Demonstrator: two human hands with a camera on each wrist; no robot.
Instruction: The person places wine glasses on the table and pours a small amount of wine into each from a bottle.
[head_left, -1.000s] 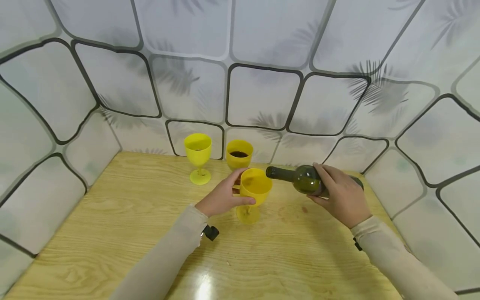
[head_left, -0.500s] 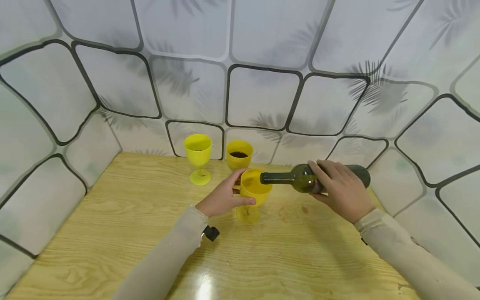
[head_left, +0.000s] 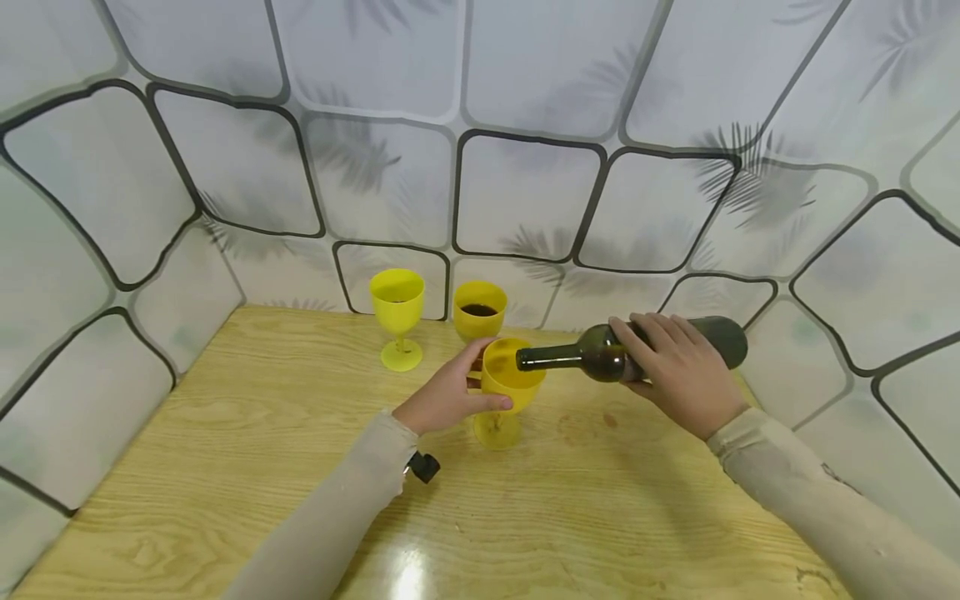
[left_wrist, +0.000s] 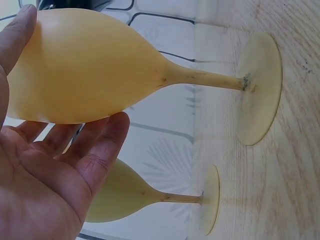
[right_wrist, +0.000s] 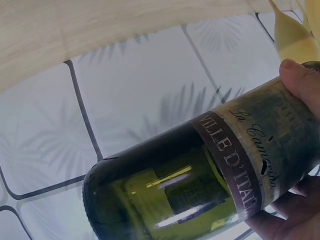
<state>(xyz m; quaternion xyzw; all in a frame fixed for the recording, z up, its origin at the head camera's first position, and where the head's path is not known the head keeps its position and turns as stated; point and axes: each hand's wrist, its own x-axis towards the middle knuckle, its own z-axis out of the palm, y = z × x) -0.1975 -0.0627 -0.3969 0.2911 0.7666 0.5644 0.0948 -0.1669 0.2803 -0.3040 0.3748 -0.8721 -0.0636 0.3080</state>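
My left hand (head_left: 456, 390) grips the bowl of a yellow goblet (head_left: 512, 377), thumb in front and fingers behind. In the left wrist view this goblet (left_wrist: 95, 65) stands with its round foot on the table. My right hand (head_left: 681, 373) grips a dark green wine bottle (head_left: 600, 354) round its body and holds it almost level. The bottle's mouth overlaps the goblet's opening in the head view. A worn label reading "Ville d'Italia" shows on the wine bottle (right_wrist: 200, 175) in the right wrist view. No liquid stream shows at the mouth.
Behind the held goblet stands a second yellow goblet (head_left: 480, 302) with dark liquid in it. A brighter yellow goblet (head_left: 397, 304) is to its left, near the wall. The wooden table (head_left: 262, 433) meets patterned walls (head_left: 528, 200) at the back and sides.
My right hand has tipped the wine bottle's base up and brought its mouth leftward from beside the goblet to over its opening. My left hand and the goblet have stayed in place.
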